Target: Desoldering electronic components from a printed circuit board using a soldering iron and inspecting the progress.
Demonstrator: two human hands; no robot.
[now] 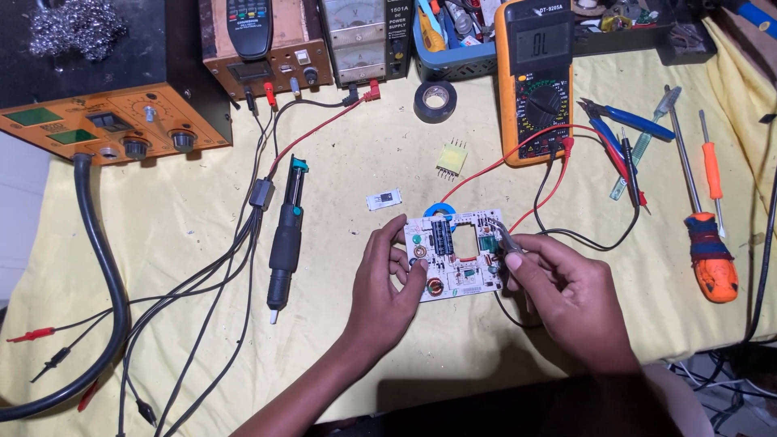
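Observation:
A white circuit board (453, 255) with a square hole in its middle lies on the yellow cloth (340, 178). My left hand (388, 279) grips the board's left edge, thumb on its lower left corner. My right hand (566, 287) pinches a thin metal probe tip (503, 239) and touches it to the board's right side. A red lead and a black lead (558, 190) run from the orange multimeter (534, 81) to my right hand.
A desoldering pump (285, 243) lies left of the board. Bench power supplies (267, 48) and a soldering station (97, 97) stand at the back left. Black tape (435, 100), a small transformer (452, 159), pliers (623, 121) and screwdrivers (704, 235) lie around.

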